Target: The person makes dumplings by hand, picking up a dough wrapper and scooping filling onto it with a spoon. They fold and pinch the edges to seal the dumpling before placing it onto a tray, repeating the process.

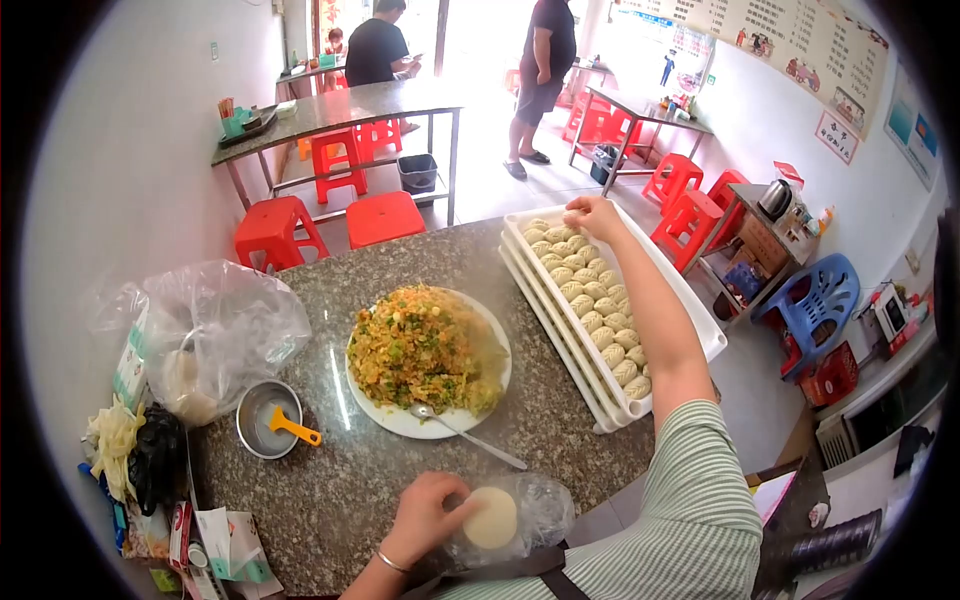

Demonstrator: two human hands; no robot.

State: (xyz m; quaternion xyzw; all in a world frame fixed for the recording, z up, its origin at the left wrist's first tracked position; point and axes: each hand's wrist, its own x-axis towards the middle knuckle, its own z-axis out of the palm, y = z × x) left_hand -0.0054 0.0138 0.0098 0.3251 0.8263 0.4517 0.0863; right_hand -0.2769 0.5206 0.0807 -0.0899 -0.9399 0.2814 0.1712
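Note:
My left hand is at the near edge of the counter, with thumb and fingers closed on the edge of a round, pale dough wrapper. Beneath the wrapper lies a crumpled clear plastic bag. My right arm stretches over a white tray of pleated dumplings in rows. At its far end my right hand has its fingers pinched together; what they hold is hidden. A white plate in the middle carries a heap of chopped filling, with a metal spoon resting on its rim.
A metal bowl with an orange-handled scraper stands left of the plate. Further left are a large plastic bag, gloves and boxes. Beyond the counter are red stools, a table and two adults, one seated, one standing.

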